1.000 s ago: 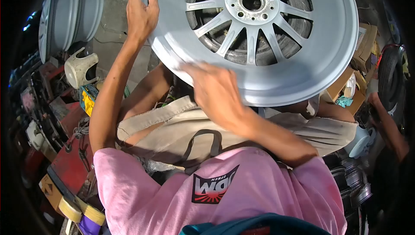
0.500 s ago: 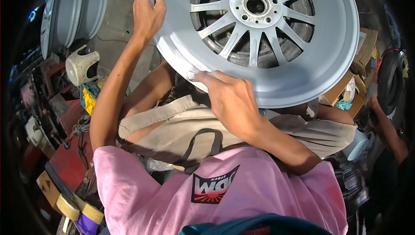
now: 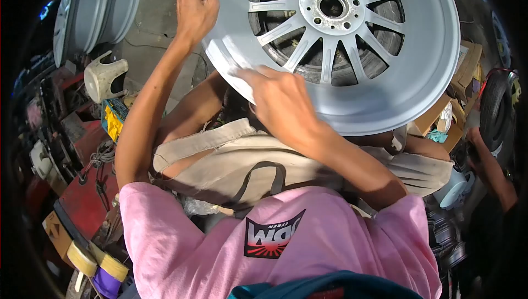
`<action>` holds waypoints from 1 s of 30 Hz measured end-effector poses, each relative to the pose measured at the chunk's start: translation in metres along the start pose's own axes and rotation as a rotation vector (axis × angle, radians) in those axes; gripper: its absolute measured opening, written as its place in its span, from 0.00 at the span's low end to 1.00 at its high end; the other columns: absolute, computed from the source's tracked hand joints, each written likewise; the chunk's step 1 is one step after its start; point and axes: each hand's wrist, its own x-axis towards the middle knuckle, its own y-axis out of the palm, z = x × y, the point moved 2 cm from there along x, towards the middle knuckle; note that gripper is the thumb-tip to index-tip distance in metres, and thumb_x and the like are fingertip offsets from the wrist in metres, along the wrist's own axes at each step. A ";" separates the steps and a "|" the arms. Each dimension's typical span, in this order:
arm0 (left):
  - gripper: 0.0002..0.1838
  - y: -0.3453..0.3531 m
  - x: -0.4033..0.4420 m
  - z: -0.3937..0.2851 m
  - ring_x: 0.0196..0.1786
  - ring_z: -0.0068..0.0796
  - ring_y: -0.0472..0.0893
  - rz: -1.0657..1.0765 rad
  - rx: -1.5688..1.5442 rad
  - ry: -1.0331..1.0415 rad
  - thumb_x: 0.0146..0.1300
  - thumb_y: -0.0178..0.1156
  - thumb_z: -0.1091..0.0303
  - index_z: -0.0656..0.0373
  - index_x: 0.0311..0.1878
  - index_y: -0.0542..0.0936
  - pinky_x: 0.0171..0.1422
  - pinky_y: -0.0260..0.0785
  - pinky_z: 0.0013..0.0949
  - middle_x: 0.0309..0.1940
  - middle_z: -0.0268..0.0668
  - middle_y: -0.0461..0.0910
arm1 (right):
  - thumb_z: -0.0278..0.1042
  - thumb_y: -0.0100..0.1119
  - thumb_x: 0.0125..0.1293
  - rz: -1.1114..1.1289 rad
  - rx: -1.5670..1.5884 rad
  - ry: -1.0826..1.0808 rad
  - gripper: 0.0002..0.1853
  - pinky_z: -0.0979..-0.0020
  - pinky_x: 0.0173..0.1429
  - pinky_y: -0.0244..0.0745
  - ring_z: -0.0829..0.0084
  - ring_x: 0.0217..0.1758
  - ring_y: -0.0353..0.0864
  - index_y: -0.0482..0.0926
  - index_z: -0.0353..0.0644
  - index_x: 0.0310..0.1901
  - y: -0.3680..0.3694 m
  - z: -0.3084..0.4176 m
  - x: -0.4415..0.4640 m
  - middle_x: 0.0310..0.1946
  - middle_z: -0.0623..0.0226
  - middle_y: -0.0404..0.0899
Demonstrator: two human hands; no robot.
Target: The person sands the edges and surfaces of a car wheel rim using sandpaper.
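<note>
A large grey multi-spoke wheel rim point(image 3: 328, 51) lies face up before my knees, slightly tilted. My left hand point(image 3: 197, 13) grips its outer edge at the upper left, thumb raised; the fingertips are cut off by the frame. On the near left of the rim's lip, my right hand point(image 3: 283, 101) presses with bent fingers. A small pale piece, cloth or sandpaper, is pinched under those fingertips, smeared by motion now and mostly hidden. Through the spokes a worn dark tyre point(image 3: 369, 68) shows beneath the rim.
Two more grey rims point(image 3: 96, 15) stand at the upper left. A red box point(image 3: 91, 175), a cream plastic part point(image 3: 104, 77) and tape rolls point(image 3: 81, 259) lie left. Cardboard boxes point(image 3: 467, 68) and a small tyre point(image 3: 496, 101) are right, near another person's arm point(image 3: 492, 167).
My right hand has slid up and slightly left along the rim's lip, its fingers blurred. My left hand keeps its hold; the rim appears slightly farther right and up in view.
</note>
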 end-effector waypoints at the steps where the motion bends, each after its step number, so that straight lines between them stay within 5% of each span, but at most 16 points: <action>1: 0.33 0.001 -0.001 -0.002 0.75 0.57 0.70 -0.001 0.004 -0.008 0.64 0.54 0.79 0.61 0.74 0.65 0.80 0.58 0.48 0.68 0.58 0.72 | 0.16 0.54 0.59 0.000 0.000 0.005 0.21 0.48 0.43 0.79 0.43 0.37 0.86 0.85 0.35 0.54 -0.015 -0.005 -0.011 0.37 0.43 0.84; 3: 0.32 0.001 0.002 -0.004 0.75 0.57 0.70 0.000 0.008 -0.009 0.64 0.54 0.79 0.61 0.74 0.65 0.80 0.58 0.48 0.68 0.58 0.72 | 0.18 0.56 0.60 0.149 0.020 -0.138 0.19 0.51 0.41 0.80 0.45 0.36 0.86 0.86 0.37 0.53 -0.047 -0.017 -0.031 0.35 0.46 0.83; 6: 0.32 0.002 0.001 -0.006 0.75 0.57 0.69 0.013 0.010 -0.054 0.64 0.54 0.79 0.61 0.74 0.65 0.80 0.58 0.48 0.68 0.58 0.72 | 0.20 0.58 0.61 0.359 -0.396 -0.068 0.14 0.57 0.41 0.80 0.50 0.38 0.86 0.86 0.39 0.47 -0.095 -0.016 -0.035 0.37 0.51 0.84; 9: 0.32 -0.001 0.000 -0.004 0.76 0.57 0.69 0.020 0.008 -0.029 0.65 0.54 0.80 0.61 0.74 0.65 0.80 0.58 0.47 0.69 0.58 0.72 | 0.24 0.61 0.59 0.118 -0.097 0.110 0.06 0.54 0.41 0.78 0.52 0.35 0.85 0.83 0.39 0.38 -0.110 -0.015 -0.026 0.34 0.53 0.84; 11: 0.32 0.000 0.003 -0.004 0.75 0.57 0.69 0.014 0.021 0.019 0.65 0.54 0.80 0.62 0.74 0.65 0.80 0.58 0.47 0.69 0.58 0.71 | 0.26 0.63 0.59 0.310 0.112 0.007 0.04 0.61 0.46 0.80 0.55 0.44 0.86 0.83 0.37 0.36 -0.100 -0.014 -0.034 0.49 0.58 0.85; 15: 0.31 0.002 0.001 -0.006 0.74 0.57 0.70 0.023 0.048 0.004 0.66 0.53 0.80 0.62 0.74 0.64 0.80 0.58 0.47 0.69 0.58 0.71 | 0.30 0.65 0.55 0.320 0.319 0.010 0.08 0.55 0.48 0.80 0.47 0.41 0.86 0.80 0.34 0.29 -0.065 -0.018 -0.037 0.56 0.42 0.83; 19: 0.31 0.002 0.002 -0.002 0.74 0.56 0.70 0.031 0.014 0.010 0.67 0.53 0.81 0.62 0.74 0.64 0.80 0.58 0.46 0.68 0.57 0.71 | 0.31 0.66 0.54 0.436 0.331 0.137 0.10 0.52 0.49 0.81 0.44 0.37 0.87 0.79 0.32 0.24 -0.044 -0.009 -0.012 0.60 0.38 0.81; 21: 0.31 0.003 0.003 -0.003 0.74 0.56 0.70 0.027 0.013 0.002 0.67 0.53 0.80 0.62 0.75 0.63 0.80 0.58 0.46 0.68 0.57 0.71 | 0.30 0.66 0.53 0.422 0.345 0.106 0.09 0.53 0.46 0.81 0.45 0.34 0.87 0.81 0.31 0.25 -0.042 -0.017 -0.017 0.56 0.37 0.83; 25: 0.31 -0.008 0.003 -0.013 0.73 0.54 0.71 0.108 0.081 0.021 0.69 0.53 0.79 0.61 0.75 0.63 0.79 0.59 0.46 0.69 0.57 0.71 | 0.29 0.67 0.55 0.444 0.361 0.097 0.08 0.63 0.38 0.80 0.60 0.26 0.84 0.82 0.32 0.28 -0.095 -0.040 -0.034 0.32 0.49 0.86; 27: 0.31 -0.015 0.001 -0.016 0.73 0.54 0.72 0.159 0.127 0.056 0.70 0.54 0.77 0.61 0.76 0.63 0.79 0.59 0.46 0.69 0.57 0.71 | 0.22 0.61 0.63 0.482 0.287 0.245 0.08 0.76 0.33 0.76 0.78 0.29 0.80 0.85 0.35 0.43 -0.125 -0.066 -0.041 0.38 0.65 0.84; 28: 0.27 -0.022 0.001 -0.017 0.67 0.53 0.76 0.140 0.229 0.205 0.72 0.55 0.74 0.59 0.73 0.68 0.74 0.65 0.44 0.65 0.54 0.75 | 0.22 0.61 0.63 0.482 0.291 0.247 0.08 0.76 0.33 0.76 0.78 0.29 0.80 0.85 0.35 0.43 -0.127 -0.069 -0.040 0.38 0.65 0.84; 29: 0.23 -0.028 -0.001 -0.021 0.61 0.51 0.81 0.120 0.335 0.356 0.74 0.57 0.70 0.56 0.71 0.73 0.69 0.71 0.43 0.62 0.51 0.78 | 0.23 0.59 0.67 0.294 0.391 0.374 0.10 0.77 0.32 0.75 0.80 0.29 0.80 0.83 0.35 0.48 -0.131 -0.074 -0.038 0.38 0.67 0.83; 30: 0.22 -0.034 -0.006 -0.026 0.66 0.55 0.77 0.115 0.349 0.329 0.69 0.59 0.76 0.58 0.66 0.77 0.72 0.70 0.48 0.60 0.49 0.78 | 0.25 0.58 0.71 0.102 0.490 0.499 0.12 0.78 0.31 0.75 0.82 0.30 0.79 0.82 0.36 0.53 -0.133 -0.079 -0.038 0.38 0.68 0.82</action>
